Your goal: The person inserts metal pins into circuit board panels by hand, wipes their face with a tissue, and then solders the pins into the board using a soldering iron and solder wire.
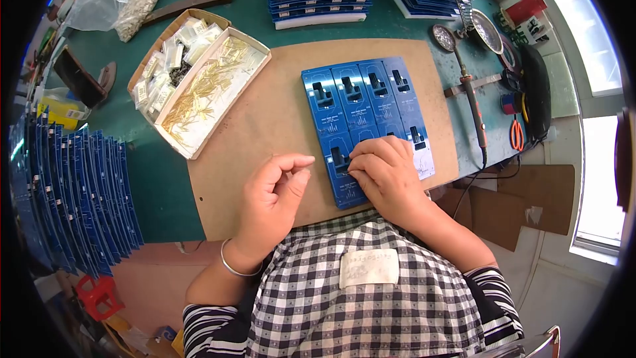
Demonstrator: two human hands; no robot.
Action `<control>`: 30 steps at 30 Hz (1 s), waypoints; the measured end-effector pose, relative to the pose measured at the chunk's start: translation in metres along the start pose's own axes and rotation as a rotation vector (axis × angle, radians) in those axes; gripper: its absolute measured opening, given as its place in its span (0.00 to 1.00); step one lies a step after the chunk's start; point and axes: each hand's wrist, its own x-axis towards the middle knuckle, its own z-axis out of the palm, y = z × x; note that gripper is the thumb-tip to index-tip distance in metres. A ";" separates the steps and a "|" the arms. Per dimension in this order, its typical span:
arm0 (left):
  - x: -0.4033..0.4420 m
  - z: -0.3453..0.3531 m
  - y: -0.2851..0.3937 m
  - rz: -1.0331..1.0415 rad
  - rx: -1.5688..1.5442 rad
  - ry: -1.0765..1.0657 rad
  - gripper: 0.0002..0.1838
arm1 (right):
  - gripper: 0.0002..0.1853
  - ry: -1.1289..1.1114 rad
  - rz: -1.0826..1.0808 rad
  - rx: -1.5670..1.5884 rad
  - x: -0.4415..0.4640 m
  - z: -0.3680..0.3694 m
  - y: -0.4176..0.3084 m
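A blue circuit board panel lies on the brown work board, with two rows of cut-outs holding dark parts. My right hand rests over its near half, thumb and fingers pinched together at a lower left cut-out; whatever is between the tips is hidden. Just left of the panel, my left hand is raised with thumb and forefinger drawn close. Anything in that pinch is too small to make out. A shallow box to the upper left holds loose thin gold pins on one side and small bagged white parts on the other.
Stacked blue panels stand at the back, and more panels stand in a row at the left. On the right lie a soldering iron with a black cable, and orange-handled scissors. A plastic bag sits back left.
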 end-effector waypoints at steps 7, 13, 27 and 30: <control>0.001 0.006 0.014 0.199 0.401 -0.149 0.07 | 0.09 0.012 -0.211 -0.296 0.001 -0.001 -0.007; 0.000 0.009 0.012 0.269 0.542 -0.141 0.08 | 0.10 0.036 -0.245 -0.320 -0.002 -0.001 0.002; 0.005 0.019 0.011 0.416 0.864 -0.261 0.18 | 0.28 0.034 -0.149 -0.122 -0.040 -0.024 0.012; 0.009 0.022 -0.004 0.517 0.991 -0.335 0.21 | 0.26 0.146 -0.455 0.062 -0.072 -0.039 0.042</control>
